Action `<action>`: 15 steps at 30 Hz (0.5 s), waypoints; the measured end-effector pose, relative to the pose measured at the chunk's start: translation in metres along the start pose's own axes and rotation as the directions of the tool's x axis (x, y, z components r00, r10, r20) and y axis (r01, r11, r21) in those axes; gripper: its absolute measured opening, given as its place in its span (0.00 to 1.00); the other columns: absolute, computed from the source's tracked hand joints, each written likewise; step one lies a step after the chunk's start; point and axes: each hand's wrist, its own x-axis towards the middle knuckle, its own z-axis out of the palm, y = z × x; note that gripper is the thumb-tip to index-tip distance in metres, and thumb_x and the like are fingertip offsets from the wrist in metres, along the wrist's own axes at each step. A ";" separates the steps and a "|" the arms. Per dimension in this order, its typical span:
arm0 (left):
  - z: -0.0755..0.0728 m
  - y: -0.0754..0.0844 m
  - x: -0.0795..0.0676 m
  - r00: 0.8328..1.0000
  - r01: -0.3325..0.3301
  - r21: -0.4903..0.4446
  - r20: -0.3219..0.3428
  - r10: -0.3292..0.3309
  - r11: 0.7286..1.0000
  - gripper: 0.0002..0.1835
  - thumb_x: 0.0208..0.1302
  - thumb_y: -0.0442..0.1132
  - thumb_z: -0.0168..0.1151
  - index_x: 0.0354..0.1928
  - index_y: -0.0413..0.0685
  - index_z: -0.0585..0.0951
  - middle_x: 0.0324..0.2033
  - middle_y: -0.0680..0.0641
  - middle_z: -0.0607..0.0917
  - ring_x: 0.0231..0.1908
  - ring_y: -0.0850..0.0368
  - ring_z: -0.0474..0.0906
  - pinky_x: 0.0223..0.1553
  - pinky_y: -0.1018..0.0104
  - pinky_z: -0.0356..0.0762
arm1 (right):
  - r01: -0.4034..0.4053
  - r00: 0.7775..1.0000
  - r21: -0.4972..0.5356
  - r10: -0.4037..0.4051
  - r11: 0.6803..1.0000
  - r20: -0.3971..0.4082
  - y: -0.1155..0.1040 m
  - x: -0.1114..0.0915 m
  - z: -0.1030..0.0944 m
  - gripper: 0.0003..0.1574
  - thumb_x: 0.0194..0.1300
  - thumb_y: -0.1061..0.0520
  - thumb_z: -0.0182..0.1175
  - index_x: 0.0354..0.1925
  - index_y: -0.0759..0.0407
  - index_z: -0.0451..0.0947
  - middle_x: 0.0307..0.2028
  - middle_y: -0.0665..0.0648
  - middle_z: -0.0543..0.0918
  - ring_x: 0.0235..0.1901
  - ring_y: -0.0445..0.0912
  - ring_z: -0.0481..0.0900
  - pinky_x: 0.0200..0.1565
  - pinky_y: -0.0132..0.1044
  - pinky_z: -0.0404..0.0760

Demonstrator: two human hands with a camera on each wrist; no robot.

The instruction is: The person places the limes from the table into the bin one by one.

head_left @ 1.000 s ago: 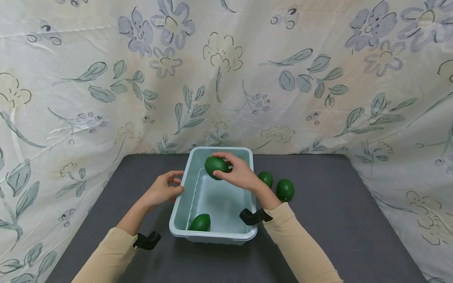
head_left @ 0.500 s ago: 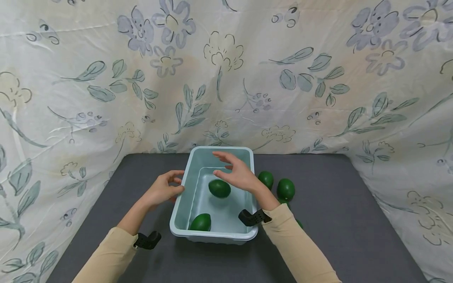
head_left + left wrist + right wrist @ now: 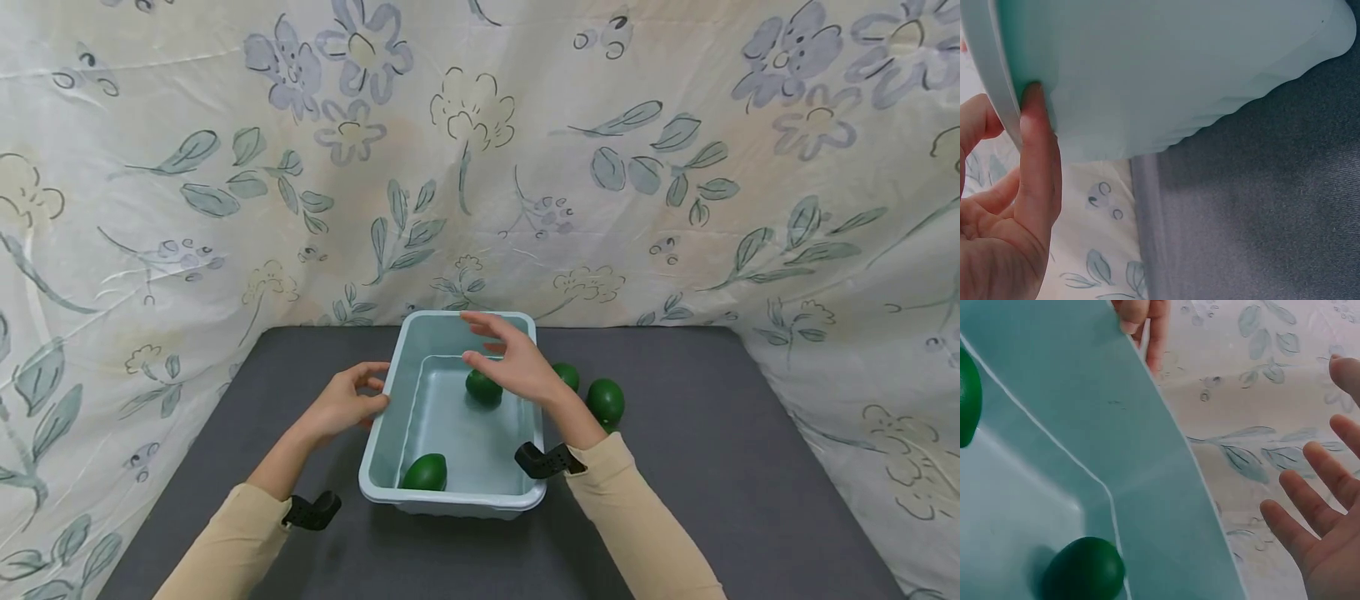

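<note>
A light blue-green plastic bin stands at the middle of the table. My left hand grips its left rim; in the left wrist view one digit lies along the outer wall. Over the bin's right side hovers my right hand, fingers spread and holding nothing. One glossy green avocado-shaped fruit lies in the bin's near left corner. Another such fruit rests on the bin floor, partly hidden below my right hand. The right wrist view also shows two green fruits inside.
Outside the bin to the right, a green fruit and a second one lie on the dark grey tabletop; my right forearm partly covers that group. A floral cloth hangs behind the table.
The right hand has let go of the green fruit, which dropped into the bin and rolled right. That hand has shifted slightly right. The left hand stays at the rim.
</note>
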 end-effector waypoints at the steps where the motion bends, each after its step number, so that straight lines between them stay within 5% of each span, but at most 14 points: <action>1: 0.000 0.000 0.001 1.000 0.002 -0.001 0.000 -0.002 1.000 0.31 0.60 0.35 0.58 0.65 0.45 0.62 0.45 0.37 0.74 0.34 0.52 0.79 0.30 0.57 0.81 | 0.004 1.000 0.006 -0.004 1.000 -0.008 -0.004 -0.002 -0.003 0.35 0.63 0.56 0.59 0.66 0.51 0.61 0.65 0.54 0.64 0.62 0.51 0.65 0.60 0.49 0.67; 7: 0.003 0.001 0.005 1.000 0.013 -0.007 -0.001 -0.013 1.000 0.31 0.60 0.36 0.58 0.66 0.46 0.62 0.46 0.37 0.73 0.35 0.52 0.79 0.31 0.57 0.81 | 0.022 0.999 -0.018 -0.023 1.000 -0.038 -0.024 -0.015 -0.026 0.34 0.62 0.62 0.58 0.65 0.62 0.60 0.64 0.61 0.64 0.62 0.56 0.64 0.60 0.51 0.66; 15: 0.006 0.004 0.009 1.000 0.007 -0.007 -0.015 -0.008 1.000 0.31 0.60 0.35 0.58 0.66 0.45 0.62 0.46 0.36 0.74 0.35 0.52 0.79 0.30 0.57 0.81 | 0.033 0.996 -0.062 -0.038 0.998 -0.079 -0.007 -0.025 -0.053 0.35 0.62 0.64 0.58 0.65 0.63 0.60 0.63 0.63 0.64 0.62 0.58 0.64 0.58 0.54 0.67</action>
